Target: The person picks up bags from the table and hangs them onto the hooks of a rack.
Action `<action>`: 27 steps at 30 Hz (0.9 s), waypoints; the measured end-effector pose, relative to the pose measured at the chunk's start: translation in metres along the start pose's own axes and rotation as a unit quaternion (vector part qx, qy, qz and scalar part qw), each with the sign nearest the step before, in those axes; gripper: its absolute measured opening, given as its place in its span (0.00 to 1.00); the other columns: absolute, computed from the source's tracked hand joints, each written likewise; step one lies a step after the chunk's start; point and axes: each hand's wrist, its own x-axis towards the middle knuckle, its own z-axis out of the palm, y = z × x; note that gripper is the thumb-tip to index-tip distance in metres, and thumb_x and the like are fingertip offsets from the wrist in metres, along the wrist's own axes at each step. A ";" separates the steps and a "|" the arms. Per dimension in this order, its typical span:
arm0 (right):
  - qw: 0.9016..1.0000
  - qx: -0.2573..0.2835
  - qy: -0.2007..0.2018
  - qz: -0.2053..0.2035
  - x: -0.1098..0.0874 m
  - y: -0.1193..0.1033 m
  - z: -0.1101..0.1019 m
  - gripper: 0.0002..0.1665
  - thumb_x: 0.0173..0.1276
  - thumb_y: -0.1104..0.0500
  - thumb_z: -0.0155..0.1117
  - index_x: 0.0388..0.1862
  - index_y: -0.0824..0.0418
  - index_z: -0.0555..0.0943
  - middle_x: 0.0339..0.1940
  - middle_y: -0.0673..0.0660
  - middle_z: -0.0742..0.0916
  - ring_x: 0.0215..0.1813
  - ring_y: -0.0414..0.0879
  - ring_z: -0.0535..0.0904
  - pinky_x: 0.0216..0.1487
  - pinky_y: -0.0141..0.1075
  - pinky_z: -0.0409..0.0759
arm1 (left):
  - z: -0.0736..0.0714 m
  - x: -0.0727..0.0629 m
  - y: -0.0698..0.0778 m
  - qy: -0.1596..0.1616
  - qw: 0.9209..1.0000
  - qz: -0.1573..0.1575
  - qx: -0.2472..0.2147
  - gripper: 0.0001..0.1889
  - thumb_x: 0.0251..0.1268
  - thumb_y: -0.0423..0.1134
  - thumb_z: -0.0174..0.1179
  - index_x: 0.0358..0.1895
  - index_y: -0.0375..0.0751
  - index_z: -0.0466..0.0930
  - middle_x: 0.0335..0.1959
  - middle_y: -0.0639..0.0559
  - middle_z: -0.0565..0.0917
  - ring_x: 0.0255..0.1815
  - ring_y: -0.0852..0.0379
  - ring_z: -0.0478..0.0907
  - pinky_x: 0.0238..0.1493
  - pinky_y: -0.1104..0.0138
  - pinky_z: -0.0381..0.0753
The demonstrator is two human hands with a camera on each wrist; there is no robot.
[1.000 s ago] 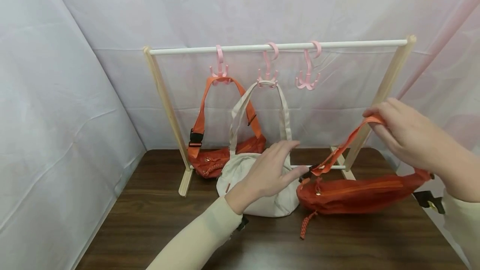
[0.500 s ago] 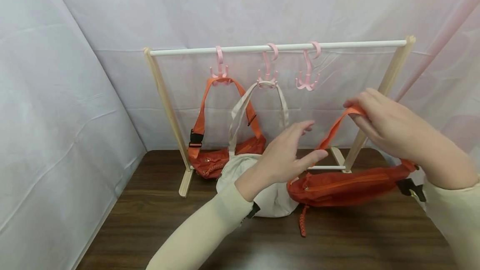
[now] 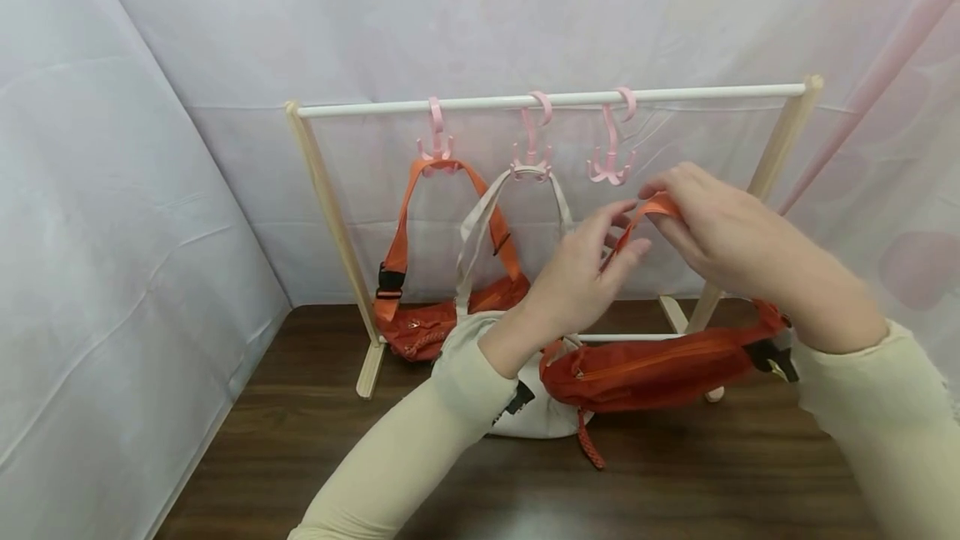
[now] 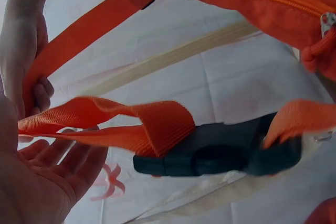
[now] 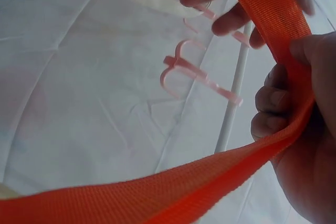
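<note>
My right hand (image 3: 727, 227) grips the orange strap (image 3: 662, 205) of a red-orange waist bag (image 3: 652, 369), which hangs below it over the table. In the right wrist view, fingers of the right hand (image 5: 320, 124) curl round the strap (image 5: 210, 179). My left hand (image 3: 573, 277) is at the strap's left part, its thumb and fingers apart. The left wrist view shows the strap passing between the left hand's (image 4: 58, 174) thumb side and its extended fingers, with a black buckle (image 4: 226, 150) beyond. Just behind both hands, a pink hook hanger (image 3: 611, 169) carries nothing.
A white rod (image 3: 712, 93) on wooden posts (image 3: 322, 182) bears the hangers. Another orange waist bag (image 3: 427, 332) hangs from the left hanger (image 3: 436, 144). A cream bag (image 3: 555, 425) hangs from the middle one (image 3: 531, 152), partly hidden. The brown table (image 3: 300, 423) lies beneath.
My right hand has carried the waist bag leftward, its strap also rising. My left hand has moved up and right, and the strap now lies between its thumb and fingers.
</note>
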 end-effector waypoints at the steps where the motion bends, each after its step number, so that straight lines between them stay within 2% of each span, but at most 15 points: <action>1: 1.000 0.003 0.000 0.002 0.003 -0.001 0.002 0.18 0.72 0.72 0.68 0.56 0.64 0.76 0.45 0.55 0.81 0.40 0.45 0.75 0.42 0.45 0.77 | -0.002 0.001 -0.001 0.006 1.000 0.003 -0.008 0.25 0.86 0.45 0.54 0.76 0.38 0.66 0.59 0.47 0.81 0.52 0.60 0.80 0.55 0.76 0.77; 4: 1.000 0.013 0.002 0.000 0.010 -0.002 0.006 0.17 0.73 0.72 0.67 0.56 0.65 0.75 0.46 0.57 0.81 0.41 0.47 0.76 0.42 0.47 0.78 | -0.007 0.004 -0.002 0.021 0.999 0.013 -0.022 0.23 0.87 0.41 0.52 0.75 0.34 0.68 0.56 0.44 0.82 0.48 0.58 0.82 0.50 0.76 0.80; 7: 1.000 0.018 0.014 -0.016 0.015 -0.002 0.010 0.17 0.72 0.73 0.67 0.56 0.67 0.74 0.45 0.58 0.81 0.41 0.48 0.77 0.42 0.46 0.77 | -0.011 0.007 -0.002 0.034 0.999 0.012 -0.032 0.21 0.88 0.40 0.50 0.73 0.33 0.70 0.51 0.45 0.82 0.41 0.59 0.82 0.44 0.74 0.81; 11: 0.999 0.019 0.021 -0.022 0.021 -0.002 0.012 0.17 0.72 0.74 0.66 0.56 0.69 0.73 0.44 0.60 0.81 0.39 0.49 0.76 0.41 0.46 0.76 | -0.016 0.010 -0.002 0.050 0.998 0.016 -0.034 0.19 0.89 0.39 0.48 0.71 0.33 0.72 0.40 0.49 0.78 0.31 0.61 0.77 0.36 0.72 0.78; 13: 0.999 0.022 0.022 -0.015 0.023 -0.002 0.012 0.17 0.72 0.74 0.65 0.56 0.70 0.73 0.44 0.61 0.81 0.39 0.49 0.75 0.41 0.46 0.76 | -0.019 0.012 -0.003 0.056 0.998 0.017 -0.028 0.19 0.89 0.39 0.48 0.70 0.32 0.73 0.38 0.49 0.76 0.29 0.60 0.75 0.35 0.71 0.77; 20: 0.999 0.041 0.023 0.018 0.027 0.002 0.015 0.17 0.73 0.74 0.65 0.58 0.70 0.74 0.44 0.63 0.81 0.37 0.52 0.76 0.39 0.49 0.77 | -0.030 0.020 -0.007 0.070 0.997 0.020 0.036 0.17 0.86 0.38 0.53 0.66 0.33 0.79 0.48 0.45 0.81 0.41 0.55 0.74 0.45 0.70 0.73; 24: 0.998 0.042 0.035 0.035 0.027 0.005 0.016 0.17 0.74 0.72 0.66 0.58 0.69 0.74 0.41 0.61 0.82 0.34 0.50 0.76 0.36 0.46 0.76 | -0.036 0.024 -0.010 0.067 0.996 0.021 0.058 0.16 0.84 0.38 0.56 0.64 0.34 0.82 0.52 0.45 0.83 0.46 0.54 0.76 0.48 0.72 0.73; 27: 0.997 0.042 0.041 0.046 0.027 0.007 0.017 0.18 0.74 0.70 0.68 0.59 0.68 0.75 0.38 0.59 0.83 0.32 0.48 0.75 0.34 0.43 0.75 | -0.041 0.027 -0.012 0.068 0.995 0.017 0.071 0.15 0.83 0.38 0.58 0.62 0.34 0.82 0.52 0.45 0.84 0.47 0.54 0.77 0.50 0.73 0.74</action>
